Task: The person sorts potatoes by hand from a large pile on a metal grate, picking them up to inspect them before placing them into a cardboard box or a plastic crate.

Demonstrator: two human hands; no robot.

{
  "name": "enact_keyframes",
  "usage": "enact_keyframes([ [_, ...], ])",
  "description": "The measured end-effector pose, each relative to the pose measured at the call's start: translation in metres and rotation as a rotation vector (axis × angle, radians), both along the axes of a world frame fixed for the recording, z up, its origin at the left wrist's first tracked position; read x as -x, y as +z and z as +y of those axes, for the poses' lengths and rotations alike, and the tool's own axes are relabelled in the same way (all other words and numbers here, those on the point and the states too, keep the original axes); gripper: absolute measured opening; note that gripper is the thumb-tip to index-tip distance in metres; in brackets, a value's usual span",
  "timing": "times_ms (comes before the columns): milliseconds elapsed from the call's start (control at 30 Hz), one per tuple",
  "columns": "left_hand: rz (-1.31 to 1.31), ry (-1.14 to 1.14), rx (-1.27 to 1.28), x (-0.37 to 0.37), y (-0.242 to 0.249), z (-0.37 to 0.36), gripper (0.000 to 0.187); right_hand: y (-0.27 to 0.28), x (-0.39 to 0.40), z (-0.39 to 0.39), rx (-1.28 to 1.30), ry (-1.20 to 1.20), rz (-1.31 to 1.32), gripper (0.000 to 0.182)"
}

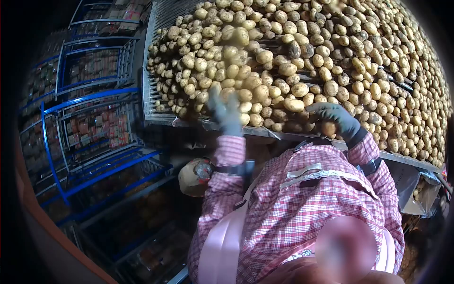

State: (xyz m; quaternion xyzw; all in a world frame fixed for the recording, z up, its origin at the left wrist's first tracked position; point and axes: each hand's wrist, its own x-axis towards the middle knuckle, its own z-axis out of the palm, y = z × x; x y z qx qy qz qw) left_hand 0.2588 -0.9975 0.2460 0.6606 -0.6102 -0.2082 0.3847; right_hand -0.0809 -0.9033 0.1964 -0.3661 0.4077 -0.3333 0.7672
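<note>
Potatoes [294, 105] of many sizes, several with dark soil on the skin, lie in a thick layer on a metal sorting table. My left hand [226, 112], in a grey-blue glove, is over the near edge of the layer at the left. Its fingers look apart and reach toward the potatoes, though motion blurs them. My right hand [336, 118], gloved too, is at the near edge further right. Its fingers curl over a brownish potato [328, 128] below the palm, and the hand partly hides it.
A metal rim [279, 134] runs along the table's near side. Bare slatted bars [163, 21] show at the far left corner. Blue metal racks [90, 100] with filled crates stand to the left. A plastic-lined box [423, 194] stands below the rim at right.
</note>
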Motion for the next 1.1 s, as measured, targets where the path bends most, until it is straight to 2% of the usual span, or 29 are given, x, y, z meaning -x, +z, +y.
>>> enact_keyframes([
  [33,-0.177,0.171,0.0,-0.038,-0.01,0.001,0.05,-0.01,-0.007,-0.001,0.054,0.056,-0.014,0.033],
  [67,-0.189,0.194,-0.037,-0.069,-0.025,0.007,0.059,-0.016,-0.015,-0.005,0.026,0.093,-0.179,0.034],
  [100,-0.288,0.291,-0.134,-0.067,-0.037,0.006,0.065,-0.022,-0.022,-0.009,-0.015,0.138,-0.339,0.036],
  [167,-0.49,0.49,-0.338,-0.045,-0.06,0.009,0.078,-0.006,-0.029,-0.014,0.134,0.224,-0.164,0.037],
  [200,-0.107,0.453,-0.309,-0.019,-0.044,0.003,0.084,-0.007,-0.029,-0.017,0.138,0.223,-0.182,0.037],
  [233,-0.103,0.355,-0.22,-0.007,-0.045,-0.003,0.084,-0.008,-0.029,-0.016,0.133,0.227,-0.201,0.037],
  [267,0.047,0.215,-0.143,0.003,-0.047,-0.014,0.085,-0.01,-0.03,-0.014,0.126,0.234,-0.221,0.038],
  [300,0.195,0.077,-0.061,0.014,-0.047,-0.029,0.086,-0.014,-0.026,-0.013,0.344,0.247,-0.12,0.038],
  [367,0.32,0.214,-0.411,0.055,-0.011,-0.057,0.087,-0.02,-0.014,-0.01,0.779,0.261,0.086,0.038],
  [400,0.132,0.121,-0.3,0.065,-0.034,-0.085,0.088,0.0,-0.011,-0.002,0.083,0.162,-0.219,0.038],
  [433,0.009,0.072,-0.277,0.082,-0.044,-0.097,0.088,0.01,-0.008,0.002,-0.069,0.128,-0.222,0.037],
  [467,-0.114,0.03,-0.246,0.099,-0.054,-0.108,0.089,0.013,-0.003,0.004,-0.025,0.087,-0.124,0.036],
  [500,-0.174,0.029,-0.31,0.13,-0.039,-0.111,0.09,0.012,0.001,0.008,0.013,0.046,-0.031,0.035],
  [567,0.17,-0.094,-0.331,0.188,0.003,-0.097,0.088,-0.01,0.019,0.014,0.733,0.1,0.211,0.035],
  [633,-0.239,-0.234,-0.208,0.217,-0.045,-0.114,0.085,-0.011,0.021,0.018,0.393,0.057,0.09,0.036],
  [700,-0.142,-0.467,-0.247,0.235,-0.026,-0.102,0.081,-0.006,0.017,0.021,0.062,-0.006,0.006,0.039],
  [767,0.217,-0.667,-0.227,0.242,-0.03,-0.101,0.074,0.011,0.019,0.017,0.147,-0.028,0.017,0.04],
  [800,0.163,-0.687,-0.168,0.234,-0.019,-0.102,0.067,0.017,0.02,0.012,0.433,-0.005,0.173,0.042],
  [900,0.19,-0.564,0.235,0.155,-0.038,-0.133,0.047,0.021,0.018,0.005,-0.025,-0.079,-0.002,0.044],
  [967,-0.074,-0.274,0.373,0.066,-0.024,-0.16,0.052,0.008,0.019,0.006,0.031,-0.084,0.029,0.046],
  [1000,-0.232,-0.122,0.419,0.02,-0.02,-0.172,0.054,0.01,0.02,0.006,0.139,-0.066,0.124,0.047],
  [1033,-0.35,0.016,0.407,-0.019,-0.012,-0.181,0.057,0.012,0.021,0.007,0.245,-0.048,0.221,0.047],
  [1100,-0.548,0.282,0.094,-0.063,0.008,-0.185,0.061,0.013,0.023,0.005,-0.017,-0.103,0.087,0.048],
])
